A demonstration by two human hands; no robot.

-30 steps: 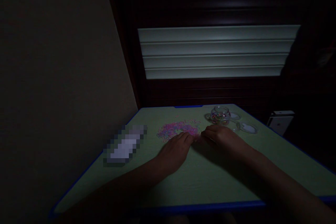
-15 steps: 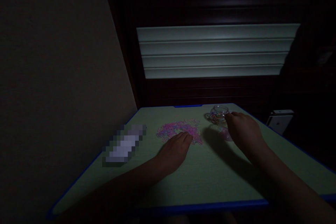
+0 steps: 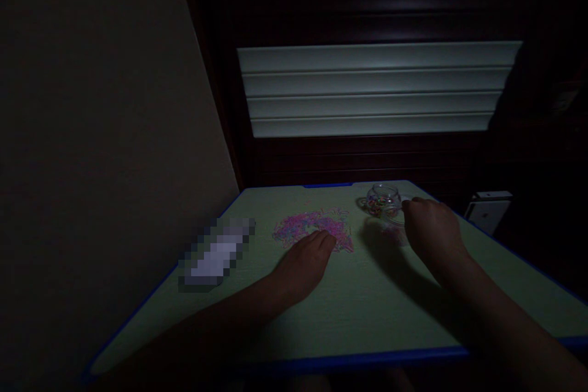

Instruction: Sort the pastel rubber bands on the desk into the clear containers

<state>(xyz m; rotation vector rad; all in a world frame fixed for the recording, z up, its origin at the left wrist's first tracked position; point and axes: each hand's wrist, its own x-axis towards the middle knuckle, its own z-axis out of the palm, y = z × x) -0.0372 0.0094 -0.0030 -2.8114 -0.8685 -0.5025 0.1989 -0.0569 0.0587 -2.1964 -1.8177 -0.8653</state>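
Note:
A spread of small pink, purple and bluish pieces (image 3: 301,225) lies on the pale green table (image 3: 340,312). My left hand (image 3: 307,260) rests at the near edge of this spread, fingers together and bent down; whatever is under the fingertips is hidden. To the right, my right hand (image 3: 432,229) is closed around a clear, rounded object (image 3: 394,215), seen only in part. Beneath that object is a small pinkish patch (image 3: 392,234). Just beyond stands a clear glass jar (image 3: 383,199) with multicoloured small pieces inside.
A blurred pale rectangular object (image 3: 215,257) lies at the table's left side. Beyond the right edge is a white device (image 3: 489,211). A wall (image 3: 114,135) borders the left, and a dark panel with pale slats (image 3: 376,89) stands behind.
My right hand has shifted slightly to the right with the clear object, showing more of its rim. My left hand has hardly moved.

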